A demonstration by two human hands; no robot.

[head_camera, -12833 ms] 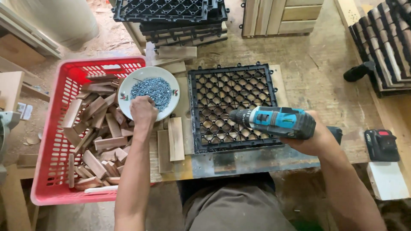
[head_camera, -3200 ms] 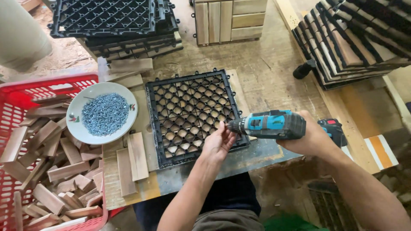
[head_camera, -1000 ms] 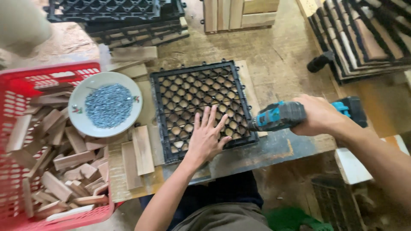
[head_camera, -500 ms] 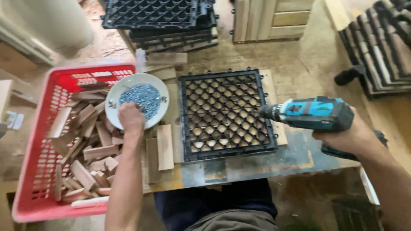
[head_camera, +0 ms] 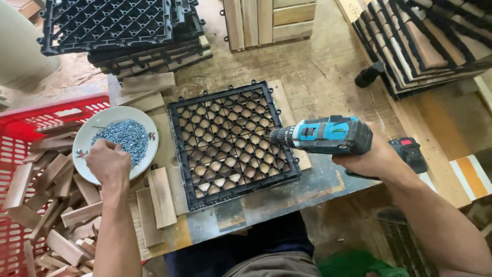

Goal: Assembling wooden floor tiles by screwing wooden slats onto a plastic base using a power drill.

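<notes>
A black plastic grid tile (head_camera: pixel 230 141) lies flat on wooden slats on the metal work plate (head_camera: pixel 287 197). My right hand (head_camera: pixel 371 156) grips a blue and black cordless drill (head_camera: pixel 328 134), its nose pointing left over the tile's right edge. My left hand (head_camera: pixel 108 163) is curled over the white bowl (head_camera: pixel 84 149) of small grey screws (head_camera: pixel 125 136), fingers pinched in the pile. Whether it holds screws is hidden.
A red plastic crate (head_camera: pixel 15 154) full of short wood blocks stands at the left. Loose slats (head_camera: pixel 161 197) lie beside the tile. Stacks of black grid tiles (head_camera: pixel 113 25) sit at the back, finished wood tiles (head_camera: pixel 425 41) at the right, a spare battery (head_camera: pixel 410 151) behind the drill.
My left hand left the tile and went to the bowl of screws. My right hand keeps holding the drill, now close over the tile's right edge.
</notes>
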